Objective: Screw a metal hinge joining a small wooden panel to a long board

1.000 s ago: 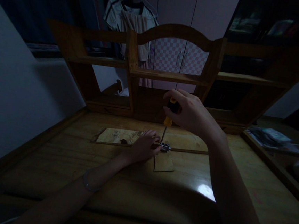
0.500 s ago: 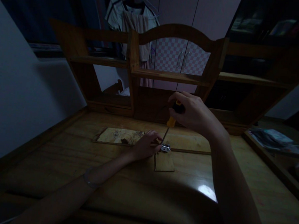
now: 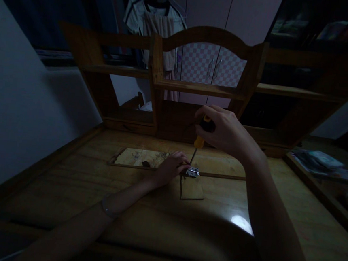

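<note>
Fingers (image 3: pixel 205 110) of our right hand (image 3: pixel 225 129) are closed round the black-and-yellow handle of a screwdriver (image 3: pixel 199 141), its thin shaft slanting down to the left end of a small metal fitting (image 3: pixel 192 172). That fitting sits at the front edge of a long board (image 3: pixel 219 165) on the desk (image 3: pixel 222 206), just behind a small square wooden piece (image 3: pixel 192 189). Our left hand (image 3: pixel 169 170) is low over the board, its fingertips bent in beside the fitting; in this dim light we cannot tell whether they grip it. We wear a bracelet (image 3: pixel 107 208) on the left wrist
</note>
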The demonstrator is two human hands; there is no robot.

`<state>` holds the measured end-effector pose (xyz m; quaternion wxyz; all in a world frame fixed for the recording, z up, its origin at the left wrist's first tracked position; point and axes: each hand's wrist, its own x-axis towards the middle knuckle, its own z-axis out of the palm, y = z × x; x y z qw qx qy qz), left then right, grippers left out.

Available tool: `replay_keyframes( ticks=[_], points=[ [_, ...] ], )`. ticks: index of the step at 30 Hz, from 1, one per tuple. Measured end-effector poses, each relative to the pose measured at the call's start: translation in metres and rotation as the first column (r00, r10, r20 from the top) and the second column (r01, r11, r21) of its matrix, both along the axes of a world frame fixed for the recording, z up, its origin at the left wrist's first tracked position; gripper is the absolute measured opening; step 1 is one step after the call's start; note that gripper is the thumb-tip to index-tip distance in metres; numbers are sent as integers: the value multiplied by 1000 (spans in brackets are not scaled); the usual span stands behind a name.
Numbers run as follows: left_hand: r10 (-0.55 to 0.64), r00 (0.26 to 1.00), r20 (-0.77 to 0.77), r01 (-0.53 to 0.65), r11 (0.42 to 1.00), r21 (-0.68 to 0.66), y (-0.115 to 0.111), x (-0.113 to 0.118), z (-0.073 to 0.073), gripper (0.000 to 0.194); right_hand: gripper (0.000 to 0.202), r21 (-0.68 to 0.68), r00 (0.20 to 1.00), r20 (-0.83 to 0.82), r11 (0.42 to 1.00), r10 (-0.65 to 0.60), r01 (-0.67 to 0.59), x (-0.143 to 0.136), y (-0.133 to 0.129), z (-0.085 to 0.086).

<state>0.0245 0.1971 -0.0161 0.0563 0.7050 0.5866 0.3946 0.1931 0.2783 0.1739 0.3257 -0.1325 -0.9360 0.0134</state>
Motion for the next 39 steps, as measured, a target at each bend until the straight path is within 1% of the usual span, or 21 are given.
replay_keyframes(
  ticks=[5,9,14,18,24,27,30,34,39],
  points=[
    [31,993,-115,-30,1000,7,2,2,-1,5,22,14,1000,-9,1000,0,0,1,-4,2],
    [47,985,-165,-46,999,12,3,3,0,4,21,15,1000,-10,1000,-9,9,2,-5,4],
    [66,977,-203,-64,998,20,1,6,2,9,21,10,1000,-17,1000,-8,9,2,-5,4],
    [81,969,-235,-81,997,11,1,6,1,15,21,0,1000,-5,1000,-3,3,1,-1,2],
    [53,974,-219,-54,999,0,1,1,-2,12,19,-14,1000,-3,1000,0,0,2,1,1],
    [27,983,-181,-32,999,-27,1,0,-1,10,20,-11,1000,-17,1000,1,-1,4,1,2],
    [-2,984,-176,-4,999,-33,0,0,2,12,20,-4,1000,-29,1000,-1,1,5,1,3],
    [-2,987,-161,-3,1000,-27,1,3,3,15,20,1,999,-49,1000,5,-5,8,1,5],
    [20,979,-205,-17,1000,18,1,7,5,16,20,17,997,-76,1000,-4,6,14,1,12]
  ],
)
